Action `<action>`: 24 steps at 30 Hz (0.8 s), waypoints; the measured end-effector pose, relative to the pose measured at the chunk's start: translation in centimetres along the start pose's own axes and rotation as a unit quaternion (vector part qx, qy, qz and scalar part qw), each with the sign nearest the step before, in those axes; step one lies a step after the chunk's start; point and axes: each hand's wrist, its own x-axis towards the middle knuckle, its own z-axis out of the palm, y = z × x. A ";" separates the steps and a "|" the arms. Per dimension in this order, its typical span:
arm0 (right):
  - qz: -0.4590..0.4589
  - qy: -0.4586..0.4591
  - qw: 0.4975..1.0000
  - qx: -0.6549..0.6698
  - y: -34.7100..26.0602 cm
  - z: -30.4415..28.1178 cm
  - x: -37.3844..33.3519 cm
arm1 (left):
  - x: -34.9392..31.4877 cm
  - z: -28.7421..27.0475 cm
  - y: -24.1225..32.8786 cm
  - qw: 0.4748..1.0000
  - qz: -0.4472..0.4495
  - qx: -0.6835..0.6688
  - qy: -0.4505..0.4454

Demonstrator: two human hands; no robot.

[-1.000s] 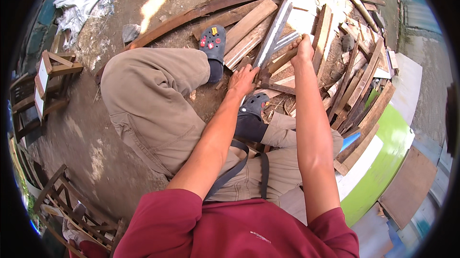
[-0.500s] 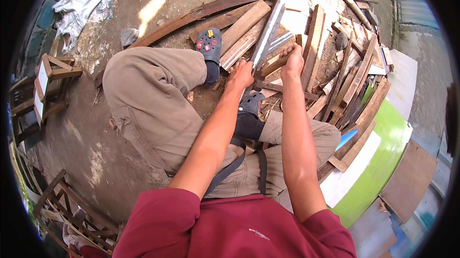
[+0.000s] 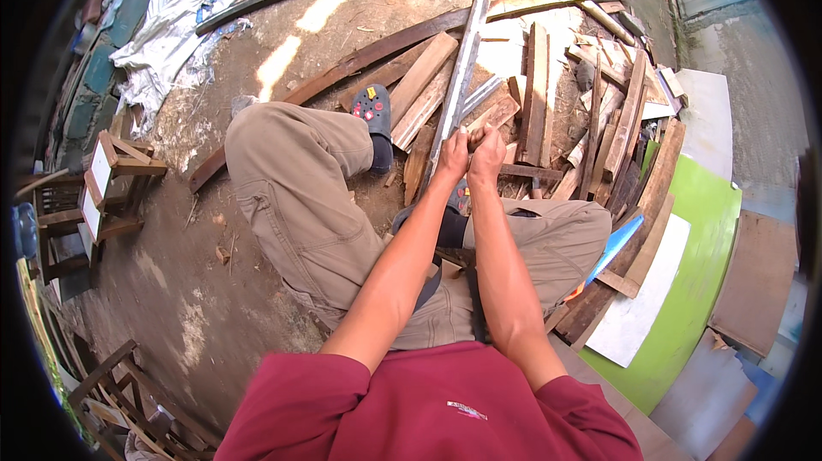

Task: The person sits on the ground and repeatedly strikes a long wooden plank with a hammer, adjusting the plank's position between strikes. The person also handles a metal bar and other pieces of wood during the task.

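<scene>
My left hand (image 3: 454, 154) and my right hand (image 3: 488, 151) are close together in front of my crossed legs, fingers closed. Whatever they pinch is too small or hidden to make out. Just beyond my knuckles is a short brown wood piece (image 3: 498, 113); whether my fingers touch it I cannot tell. A long, dark, white-streaked wooden strip (image 3: 463, 67) slants away from beside my left hand. A darker wood bar (image 3: 529, 172) lies right of my right hand, a small brown-and-grey object (image 3: 537, 190) near its lower side.
Loose timber (image 3: 616, 136) is heaped at the right, beside a green-and-white panel (image 3: 685, 247). A long curved beam (image 3: 368, 59) arcs beyond my foot in its dark clog (image 3: 372, 110). Wooden frames (image 3: 111, 178) stand at the left, near a white sheet (image 3: 184, 24).
My right hand has come down and left from the brown wood piece to meet my left hand. My left hand has left the strip. The view has shifted slightly.
</scene>
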 end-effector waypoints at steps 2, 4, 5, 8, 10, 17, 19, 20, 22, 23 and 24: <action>-0.020 -0.002 1.000 -0.023 -0.3 -0.7 -0.8 | -1.3 0.3 1.2 0.999 0.008 -0.023 0.031; -0.036 -0.001 0.997 -0.068 -0.8 -0.9 -2.1 | -2.0 -0.1 1.1 0.998 0.029 -0.051 0.020; -0.047 0.001 0.995 -0.089 -1.0 -1.0 -2.5 | -1.9 -0.2 0.8 0.997 0.032 -0.068 0.003; -0.073 0.014 0.996 -0.042 1.0 -2.4 -5.5 | -4.3 0.0 -1.0 0.995 0.020 -0.095 0.007; -0.071 0.008 0.997 -0.028 0.7 -2.3 -6.1 | -4.8 0.3 -1.8 0.984 0.009 -0.174 0.022; -0.038 0.035 0.998 0.044 0.6 -2.7 -5.7 | -5.7 0.0 0.1 0.993 0.021 -0.118 0.012; -0.026 0.042 0.997 0.064 0.7 -2.4 -5.8 | -6.0 -0.3 0.5 0.998 0.041 -0.041 0.006; -0.018 0.048 0.996 0.072 0.6 -2.5 -6.0 | -6.8 -0.3 1.7 0.999 0.039 -0.019 0.018; -0.003 0.057 0.995 0.086 -0.1 -2.4 -6.3 | -6.6 -0.6 1.2 0.996 0.033 -0.081 -0.014; -0.001 0.065 0.993 0.094 -0.4 -2.7 -6.0 | -6.5 -0.3 1.9 0.990 0.015 -0.135 -0.034; 0.001 0.073 0.992 0.102 -0.6 -2.8 -6.0 | -6.9 -0.3 2.3 0.984 0.019 -0.171 -0.039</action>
